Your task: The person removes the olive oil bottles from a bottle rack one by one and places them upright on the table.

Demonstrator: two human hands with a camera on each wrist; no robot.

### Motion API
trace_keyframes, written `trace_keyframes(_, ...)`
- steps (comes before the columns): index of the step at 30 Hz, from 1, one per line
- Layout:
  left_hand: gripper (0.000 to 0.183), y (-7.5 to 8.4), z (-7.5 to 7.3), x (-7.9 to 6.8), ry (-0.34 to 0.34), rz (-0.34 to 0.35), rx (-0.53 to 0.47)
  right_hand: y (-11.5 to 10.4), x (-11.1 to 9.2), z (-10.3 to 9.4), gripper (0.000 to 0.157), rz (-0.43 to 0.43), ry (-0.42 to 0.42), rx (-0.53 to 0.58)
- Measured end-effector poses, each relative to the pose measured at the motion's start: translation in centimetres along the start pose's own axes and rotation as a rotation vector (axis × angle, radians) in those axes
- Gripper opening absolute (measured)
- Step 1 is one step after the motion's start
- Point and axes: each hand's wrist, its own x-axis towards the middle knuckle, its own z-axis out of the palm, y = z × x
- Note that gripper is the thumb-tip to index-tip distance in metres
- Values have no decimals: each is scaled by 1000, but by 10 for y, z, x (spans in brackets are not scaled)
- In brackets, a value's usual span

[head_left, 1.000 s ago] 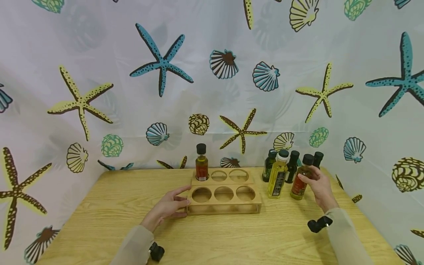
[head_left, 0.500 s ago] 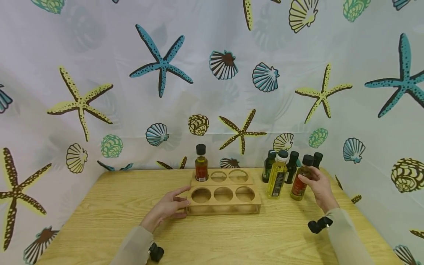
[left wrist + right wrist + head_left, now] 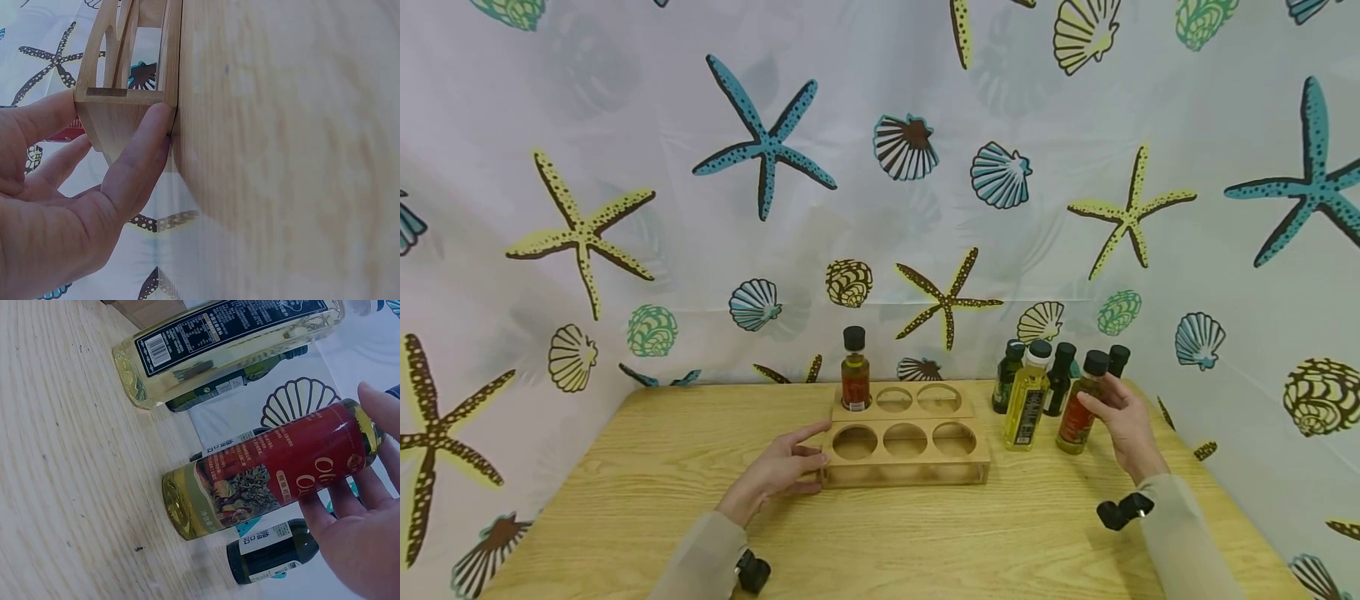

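My right hand [image 3: 1123,421] grips the upper part of an olive oil bottle [image 3: 269,469] with a red label and black cap, thumb on one side and fingers on the other. The bottle is upright, its base right at the tabletop. On the left, my left hand [image 3: 778,467] rests spread fingers against the end panel [image 3: 125,122] of a two-tier wooden bottle rack [image 3: 906,473]. One fingertip touches its upper edge and another its lower corner, by the table. A similar red-labelled bottle [image 3: 855,379] stands in the rack's back left hole; the other holes hold nothing.
A tall yellow oil bottle [image 3: 1028,400] stands between the rack and my right hand. Several dark bottles, one a green bottle [image 3: 1007,379], stand behind it near the patterned cloth [image 3: 925,208]. The wooden table [image 3: 925,542] runs forward of the rack.
Almost nothing differs. The held bottle and my right hand shift very slightly left; my left hand stays against the rack.
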Motion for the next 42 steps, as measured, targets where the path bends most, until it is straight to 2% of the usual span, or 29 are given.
trace_keyframes(6, 58, -1, 1, 1, 16, -4, 5, -1, -4, -4, 74, -59, 51, 41)
trace_keyframes(13, 58, -3, 1, 1, 25, -4, 7, -1, -8, -6, 47, -130, 135, 199)
trace_keyframes(21, 58, -4, 0, 0, 25, -4, 11, -7, -12, -2, 18, -122, 258, 225)
trace_keyframes(25, 58, -4, 0, 0, 21, -5, 8, -11, -16, 4, 14, -143, 285, 210)
trace_keyframes(30, 58, -2, 0, 0, 16, -12, -1, -17, -23, 14, 21, -198, 287, 151)
trace_keyframes(35, 58, -1, 0, 0, 10, -9, 1, -22, -30, 24, 27, -192, 243, 222)
trace_keyframes(42, 57, -2, 1, -1, 21, -9, -2, -27, -35, 37, 21, -181, 155, 286)
